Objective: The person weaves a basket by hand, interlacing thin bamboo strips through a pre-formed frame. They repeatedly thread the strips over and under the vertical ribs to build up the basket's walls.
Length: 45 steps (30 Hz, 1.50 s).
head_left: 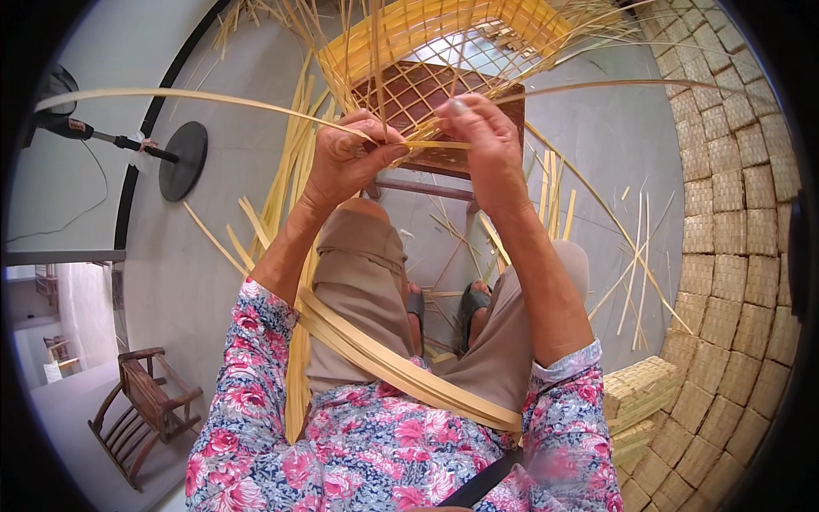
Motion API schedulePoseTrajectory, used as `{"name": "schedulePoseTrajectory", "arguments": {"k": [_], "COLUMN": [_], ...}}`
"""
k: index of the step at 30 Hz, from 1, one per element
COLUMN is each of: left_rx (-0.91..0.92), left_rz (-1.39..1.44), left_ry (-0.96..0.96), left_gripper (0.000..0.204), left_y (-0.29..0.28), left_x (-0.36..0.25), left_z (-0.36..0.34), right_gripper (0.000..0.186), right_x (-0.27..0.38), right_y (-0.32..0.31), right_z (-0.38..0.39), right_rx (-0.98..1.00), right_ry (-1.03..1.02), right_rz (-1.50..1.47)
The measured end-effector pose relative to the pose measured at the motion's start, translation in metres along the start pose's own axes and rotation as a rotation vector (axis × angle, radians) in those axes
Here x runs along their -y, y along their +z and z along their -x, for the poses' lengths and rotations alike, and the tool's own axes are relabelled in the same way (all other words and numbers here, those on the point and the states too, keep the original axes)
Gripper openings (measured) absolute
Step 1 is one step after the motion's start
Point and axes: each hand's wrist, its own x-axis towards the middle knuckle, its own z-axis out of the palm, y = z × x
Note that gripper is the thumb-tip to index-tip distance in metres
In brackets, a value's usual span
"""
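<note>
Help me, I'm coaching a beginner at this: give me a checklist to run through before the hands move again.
1. Left hand has hold of the long strip: ok, pinched between thumb and fingers.
2. Right hand has a firm grip: cannot tell; it is at the weave's near edge, but its contact is hidden.
3. Woven piece lies over the wooden stool as seen from above: ok.
4. Lap free of material: not ok; a bundle of flat strips crosses it.
5. Floor free of offcuts: not ok; loose thin strips lie scattered to the right.
</note>
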Motion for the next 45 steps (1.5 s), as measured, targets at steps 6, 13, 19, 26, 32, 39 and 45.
{"name": "schedulePoseTrajectory", "arguments": {"k": [6, 13, 19, 26, 32, 39, 45], "left_rx": [-0.124, -0.193, -0.136, -0.242, -0.262, -0.053, -0.014], "left_rz": [0.083, 0.035, -0.054, -0.074, -0.114, -0.224, -0.114], "left_ry": [-0.074, -0.127, -0.044, 0.059, 0.078, -0.008, -0.219], "left_gripper": [0.01, 0.008, 0.006, 0.006, 0.007, 0.005, 0.006], "left_y": [0.011, 0.014, 0.01, 0.015, 0.013, 0.0, -0.041], "left_x": [0.007, -0.003, 0.005, 0.009, 0.011, 0.004, 0.047], "left_z": [0.01, 0.008, 0.01, 0.003, -0.007, -0.02, -0.005], "right_gripper": [0.015, 0.013, 0.011, 0.016, 0.018, 0.029, 0.025], "right_x": [-0.012, -0.014, -0.009, -0.002, -0.018, -0.039, -0.028], "right_y": [-0.021, -0.021, -0.018, -0.019, -0.046, -0.022, -0.008], "right_z": [0.009, 0.007, 0.005, 0.002, -0.033, -0.041, -0.028], "right_rx": [-0.053, -0.041, -0.013, 0.103, -0.023, -0.295, -0.126], "right_ry": [0.217, 0.198, 0.19, 0.137, 0.069, -0.2, -0.029], "right_rz": [-0.579, -0.567, -0.567, -0.098, -0.052, 0.47, 0.343]}}
